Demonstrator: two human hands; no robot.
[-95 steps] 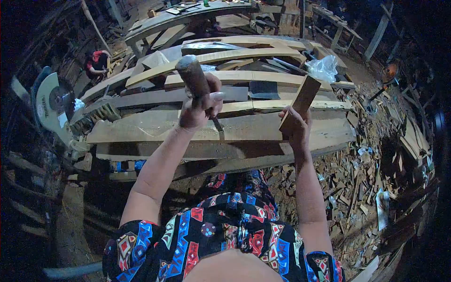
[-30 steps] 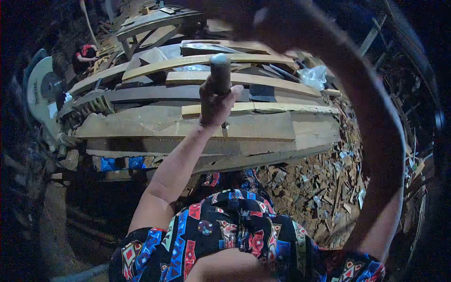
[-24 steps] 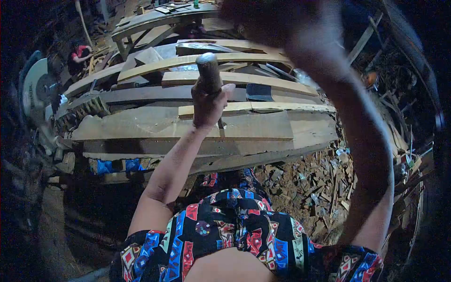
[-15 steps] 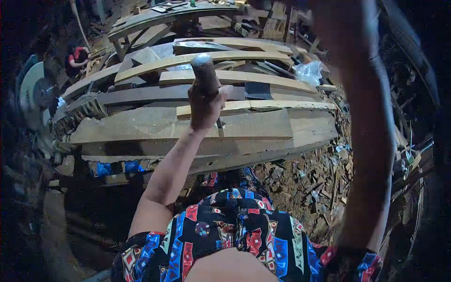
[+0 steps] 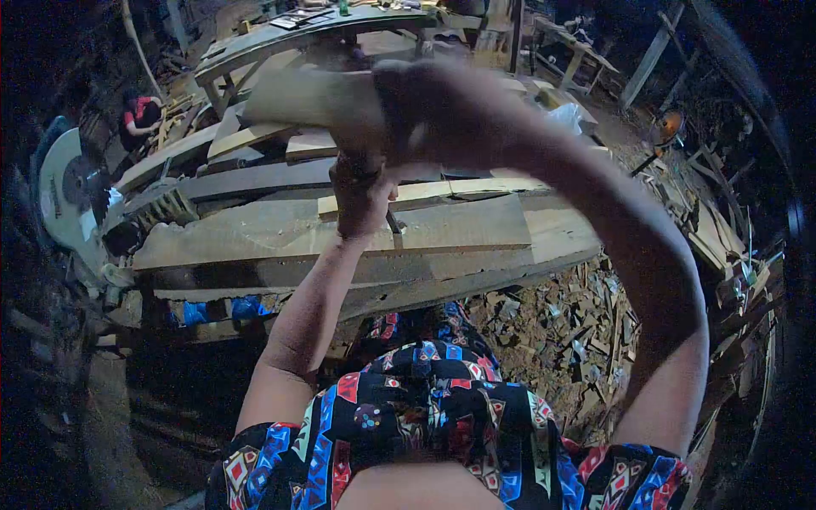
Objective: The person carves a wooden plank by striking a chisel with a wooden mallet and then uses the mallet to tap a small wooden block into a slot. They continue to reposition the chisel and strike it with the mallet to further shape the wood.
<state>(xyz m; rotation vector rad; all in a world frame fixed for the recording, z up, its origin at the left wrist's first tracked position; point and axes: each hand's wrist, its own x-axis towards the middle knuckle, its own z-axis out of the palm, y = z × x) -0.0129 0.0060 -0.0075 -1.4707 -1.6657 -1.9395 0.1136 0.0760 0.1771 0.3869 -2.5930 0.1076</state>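
My left hand (image 5: pixel 361 204) grips a chisel (image 5: pixel 393 226) upright, its blade tip resting on the wide wooden plank (image 5: pixel 476 229) in front of me. The chisel's handle top is hidden behind my other hand. My right hand (image 5: pixel 408 110), blurred by motion, holds a flat wooden block (image 5: pixel 310 98) right above the chisel handle, with the arm arching in from the right.
Several long curved planks (image 5: pixel 246 178) are stacked behind the work plank. A circular saw (image 5: pixel 68 191) stands at the left edge. Wood chips and offcuts (image 5: pixel 578 331) cover the ground at right. A person in red (image 5: pixel 136 119) crouches far left. A workbench (image 5: pixel 314 25) stands at the back.
My right arm, raised high a moment ago, has swung down, bringing the wooden block onto the top of the chisel handle. My left hand has kept the chisel in place.
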